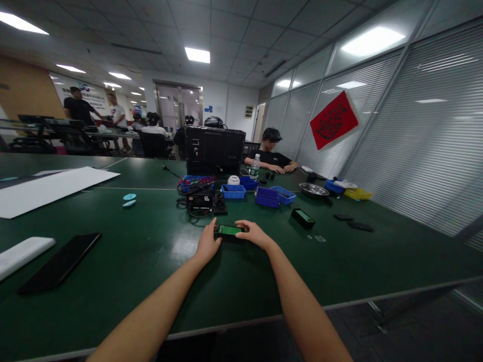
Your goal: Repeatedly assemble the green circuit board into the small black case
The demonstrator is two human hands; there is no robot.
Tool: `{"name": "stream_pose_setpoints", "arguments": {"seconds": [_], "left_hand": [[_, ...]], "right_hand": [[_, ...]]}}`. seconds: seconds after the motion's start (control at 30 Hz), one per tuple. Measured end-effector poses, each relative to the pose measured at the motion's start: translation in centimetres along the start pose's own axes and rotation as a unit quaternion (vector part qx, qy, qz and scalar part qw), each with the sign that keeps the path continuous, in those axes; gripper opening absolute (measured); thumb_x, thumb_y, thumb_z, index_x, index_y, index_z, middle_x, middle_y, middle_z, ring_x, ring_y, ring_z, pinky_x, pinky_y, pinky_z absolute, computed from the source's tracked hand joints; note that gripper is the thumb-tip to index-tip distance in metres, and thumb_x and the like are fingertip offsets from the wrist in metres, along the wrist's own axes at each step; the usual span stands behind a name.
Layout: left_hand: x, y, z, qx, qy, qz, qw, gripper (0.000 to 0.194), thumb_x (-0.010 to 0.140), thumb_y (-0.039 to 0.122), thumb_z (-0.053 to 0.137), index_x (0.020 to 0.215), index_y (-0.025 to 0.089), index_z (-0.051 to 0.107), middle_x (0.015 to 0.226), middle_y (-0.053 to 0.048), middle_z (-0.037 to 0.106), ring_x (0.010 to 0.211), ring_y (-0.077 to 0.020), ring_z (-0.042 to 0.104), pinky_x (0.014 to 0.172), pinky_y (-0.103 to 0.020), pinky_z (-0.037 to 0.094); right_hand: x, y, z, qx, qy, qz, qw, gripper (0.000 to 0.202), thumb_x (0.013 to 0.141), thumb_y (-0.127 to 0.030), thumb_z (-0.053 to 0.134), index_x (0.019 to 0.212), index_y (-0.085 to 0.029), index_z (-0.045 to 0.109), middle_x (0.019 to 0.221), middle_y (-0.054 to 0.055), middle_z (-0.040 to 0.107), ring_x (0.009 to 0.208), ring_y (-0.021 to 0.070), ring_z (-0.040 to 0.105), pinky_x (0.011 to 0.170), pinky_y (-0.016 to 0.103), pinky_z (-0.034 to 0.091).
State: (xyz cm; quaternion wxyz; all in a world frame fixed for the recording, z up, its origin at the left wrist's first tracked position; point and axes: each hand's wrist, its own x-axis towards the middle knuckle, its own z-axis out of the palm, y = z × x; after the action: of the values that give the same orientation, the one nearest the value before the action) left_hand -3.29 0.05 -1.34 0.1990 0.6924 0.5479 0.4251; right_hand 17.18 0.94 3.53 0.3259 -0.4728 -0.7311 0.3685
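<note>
A small black box with a green circuit board in its top (229,230) rests on the green table in front of me. My left hand (208,243) grips its left end, thumb on the near side and fingers behind. Around the right end, my right hand (254,234) is closed, with thumb and fingertips at the board's edge. To the right stands a similar black box with a green board (303,218), apart from both hands. Near it lie a small ring (309,237) and a clear flat piece (320,238).
Beyond my hands sit a black power unit with cables (199,202), several blue bins (233,191), a baseball (233,180), a bottle (255,167) and a monitor (215,151). A steel bowl (314,190) stands right. A co-worker (270,153) sits across. Left lies a black slab (62,261).
</note>
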Motion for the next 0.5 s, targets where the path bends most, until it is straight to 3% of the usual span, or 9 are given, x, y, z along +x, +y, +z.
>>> {"name": "stream_pose_setpoints", "arguments": {"seconds": [0.17, 0.3, 0.43, 0.5], "left_hand": [[0.1, 0.0, 0.0, 0.005, 0.007, -0.011, 1.0, 0.07, 0.066, 0.011, 0.056, 0.131, 0.019, 0.03, 0.107, -0.008, 0.054, 0.098, -0.0183, 0.053, 0.087, -0.034, 0.042], [0.0, 0.0, 0.0, -0.001, 0.002, -0.014, 1.0, 0.068, 0.069, 0.015, 0.057, 0.131, 0.02, 0.03, 0.108, -0.008, 0.053, 0.098, -0.0177, 0.053, 0.086, -0.034, 0.043], [0.0, -0.1, 0.0, 0.001, -0.006, -0.011, 1.0, 0.066, 0.07, 0.018, 0.056, 0.131, 0.019, 0.031, 0.108, -0.007, 0.052, 0.096, -0.0166, 0.054, 0.086, -0.033, 0.043], [0.0, 0.0, 0.0, 0.004, -0.009, -0.01, 1.0, 0.066, 0.07, 0.018, 0.056, 0.131, 0.019, 0.031, 0.108, -0.007, 0.052, 0.095, -0.0164, 0.054, 0.086, -0.032, 0.043]], "right_hand": [[0.4, 0.4, 0.7, -0.126, 0.001, -0.028, 0.992, 0.047, 0.058, -0.035, 0.071, 0.1, -0.017, 0.06, 0.093, 0.005, 0.061, 0.083, 0.0176, 0.055, 0.074, 0.028, 0.041], [0.6, 1.2, 0.3, -0.174, 0.096, 0.036, 0.979, 0.04, 0.059, -0.038, 0.069, 0.093, -0.019, 0.061, 0.087, 0.004, 0.062, 0.078, 0.0179, 0.056, 0.069, 0.027, 0.04], [0.6, 2.5, -1.3, -0.225, 0.221, 0.144, 0.938, 0.044, 0.063, -0.048, 0.064, 0.095, -0.019, 0.06, 0.091, 0.009, 0.062, 0.081, 0.0218, 0.057, 0.066, 0.029, 0.04], [0.6, 3.0, -2.2, -0.233, 0.252, 0.178, 0.922, 0.047, 0.067, -0.054, 0.057, 0.098, -0.018, 0.06, 0.094, 0.013, 0.061, 0.085, 0.0241, 0.057, 0.067, 0.031, 0.04]]}}
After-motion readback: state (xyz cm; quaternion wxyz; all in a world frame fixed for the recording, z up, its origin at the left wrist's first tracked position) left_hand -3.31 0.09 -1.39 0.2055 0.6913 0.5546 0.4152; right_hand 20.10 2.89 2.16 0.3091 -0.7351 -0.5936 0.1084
